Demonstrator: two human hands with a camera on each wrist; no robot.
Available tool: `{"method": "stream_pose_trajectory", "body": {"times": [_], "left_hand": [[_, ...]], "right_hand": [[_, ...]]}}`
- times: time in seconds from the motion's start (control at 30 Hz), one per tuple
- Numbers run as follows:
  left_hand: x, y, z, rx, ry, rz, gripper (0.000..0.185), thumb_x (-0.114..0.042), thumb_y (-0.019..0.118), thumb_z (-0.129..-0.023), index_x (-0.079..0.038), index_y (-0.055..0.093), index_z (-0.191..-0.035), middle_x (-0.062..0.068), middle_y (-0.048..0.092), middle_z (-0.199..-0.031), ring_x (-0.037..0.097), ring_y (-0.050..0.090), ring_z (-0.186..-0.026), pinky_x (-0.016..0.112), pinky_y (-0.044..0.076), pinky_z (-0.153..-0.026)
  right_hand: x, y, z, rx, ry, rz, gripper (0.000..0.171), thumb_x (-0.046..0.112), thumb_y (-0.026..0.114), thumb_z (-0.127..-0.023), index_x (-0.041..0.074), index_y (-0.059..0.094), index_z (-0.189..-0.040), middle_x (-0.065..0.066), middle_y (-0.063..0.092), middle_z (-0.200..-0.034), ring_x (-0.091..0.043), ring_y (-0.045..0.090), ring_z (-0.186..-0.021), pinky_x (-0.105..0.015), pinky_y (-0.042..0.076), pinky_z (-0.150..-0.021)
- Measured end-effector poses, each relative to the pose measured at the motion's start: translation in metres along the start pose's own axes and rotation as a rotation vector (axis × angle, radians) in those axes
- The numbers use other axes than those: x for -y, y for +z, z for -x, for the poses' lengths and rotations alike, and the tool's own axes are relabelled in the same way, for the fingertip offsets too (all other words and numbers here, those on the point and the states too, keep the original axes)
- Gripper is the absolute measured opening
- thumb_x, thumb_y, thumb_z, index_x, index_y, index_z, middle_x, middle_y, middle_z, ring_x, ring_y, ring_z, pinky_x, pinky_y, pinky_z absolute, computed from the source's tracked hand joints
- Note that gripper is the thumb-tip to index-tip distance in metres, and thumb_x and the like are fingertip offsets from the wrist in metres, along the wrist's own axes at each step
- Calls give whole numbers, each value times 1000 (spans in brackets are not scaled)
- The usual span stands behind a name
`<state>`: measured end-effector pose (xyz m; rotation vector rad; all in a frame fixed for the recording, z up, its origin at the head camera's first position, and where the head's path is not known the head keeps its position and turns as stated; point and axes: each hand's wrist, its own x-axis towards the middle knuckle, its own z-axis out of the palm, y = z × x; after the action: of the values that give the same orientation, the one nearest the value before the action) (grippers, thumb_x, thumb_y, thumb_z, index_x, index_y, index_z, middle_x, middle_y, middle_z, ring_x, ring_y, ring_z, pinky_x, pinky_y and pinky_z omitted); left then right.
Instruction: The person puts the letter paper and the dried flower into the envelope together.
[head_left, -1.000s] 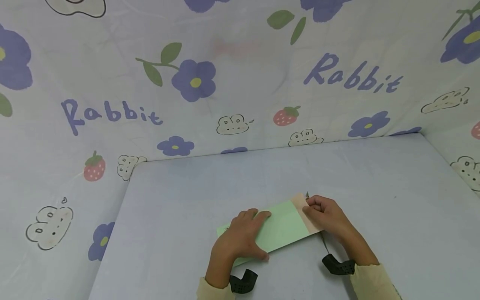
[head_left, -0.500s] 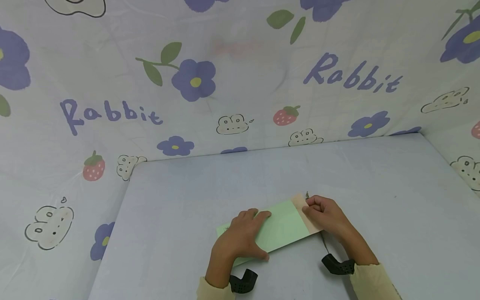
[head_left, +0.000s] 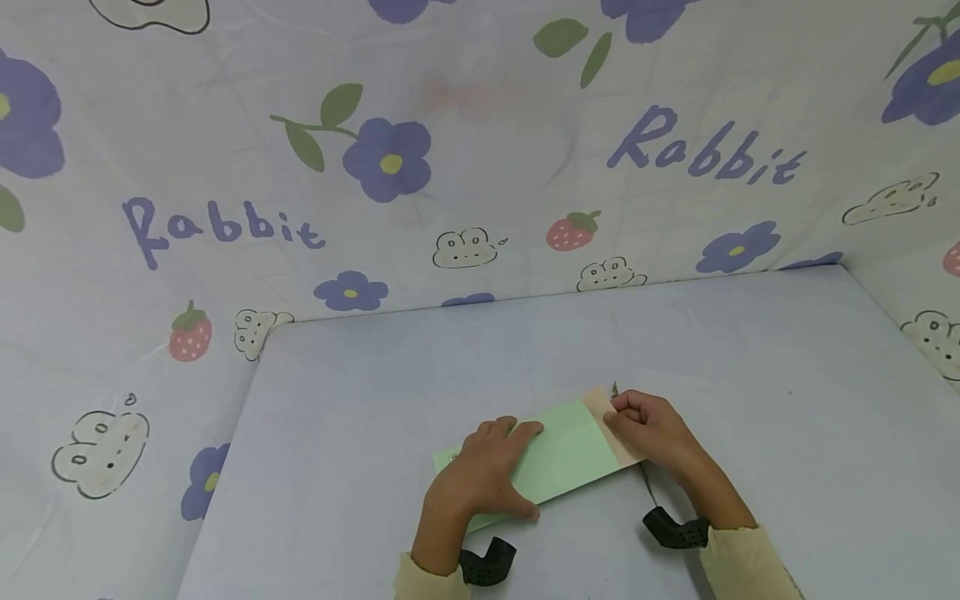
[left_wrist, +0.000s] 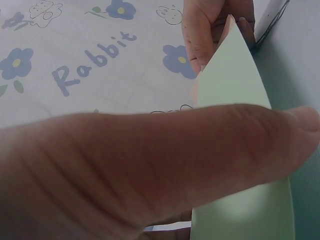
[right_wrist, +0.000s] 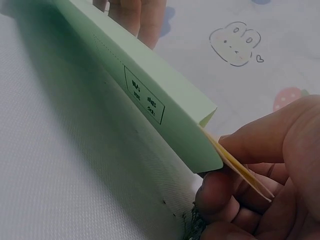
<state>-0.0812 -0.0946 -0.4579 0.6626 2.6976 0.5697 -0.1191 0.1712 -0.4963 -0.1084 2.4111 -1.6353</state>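
Note:
A pale green envelope (head_left: 566, 450) slants across the front middle of the table, raised off the cloth in the right wrist view. My left hand (head_left: 483, 471) grips it across its width, thumb at the near edge and fingers at the far edge. From the envelope's right end sticks a folded peach-coloured paper (head_left: 611, 425). My right hand (head_left: 660, 433) pinches that paper between thumb and fingers. In the right wrist view, a boxed print with dark characters (right_wrist: 144, 96) shows on the envelope's underside, and the folded paper (right_wrist: 245, 175) shows its layers. How much paper lies inside is hidden.
The table (head_left: 360, 375) has a pale cover. Behind it and at both sides hangs a white curtain (head_left: 510, 167) with flowers, rabbits and lettering. A dark thin strand (head_left: 649, 485) runs below my right hand. Black wrist pieces (head_left: 487, 564) sit at both wrists.

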Motion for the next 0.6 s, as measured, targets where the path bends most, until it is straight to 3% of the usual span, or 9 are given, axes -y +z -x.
{"method": "stream_pose_trajectory", "body": {"times": [0.6], "left_hand": [[1,2,1,-1,2,-5,99,-37,95,-66,-18,44,-149,13,46,-145,30,41,-134,49,37,-107]], "right_hand": [[-4,3,-1,-16,-6,11,20,14,63,-98,-5,64,-106,-3,62,-72,-15,54,-66,-28,47,-59]]}}
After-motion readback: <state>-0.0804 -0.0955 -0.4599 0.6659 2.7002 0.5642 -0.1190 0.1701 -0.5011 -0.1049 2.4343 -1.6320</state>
